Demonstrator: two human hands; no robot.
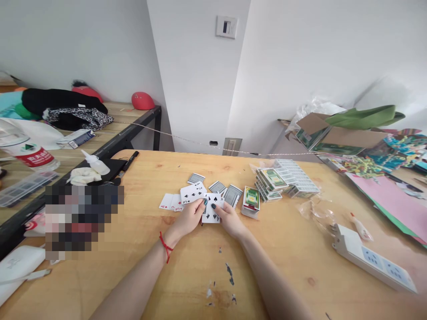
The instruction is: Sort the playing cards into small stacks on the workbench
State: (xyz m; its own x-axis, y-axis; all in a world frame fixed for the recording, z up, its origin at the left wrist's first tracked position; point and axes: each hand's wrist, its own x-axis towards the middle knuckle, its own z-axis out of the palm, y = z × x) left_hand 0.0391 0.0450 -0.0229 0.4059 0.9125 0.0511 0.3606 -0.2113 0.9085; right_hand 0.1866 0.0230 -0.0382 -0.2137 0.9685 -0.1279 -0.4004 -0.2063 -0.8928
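Note:
Both hands meet over the middle of the wooden table. My left hand (191, 216) is closed on playing cards, thumb on top, with a red string at the wrist. My right hand (231, 218) pinches the same small bunch from the right; its top card (211, 218) shows black spades. Beyond my left hand lie face-up cards (191, 192) with black suits, and red-suited cards (167, 201) spread to their left. Face-down grey cards (232, 194) rest behind my right hand. A green card box (251, 198) stands to the right of them.
Stacked card boxes (295, 178) sit at the back right, near an open carton (347, 138). A white power strip (373, 258) and a glue tube (361, 227) lie at the right. On the left are a squeeze bottle (96, 163), a black marker (130, 161) and a white device (20, 271).

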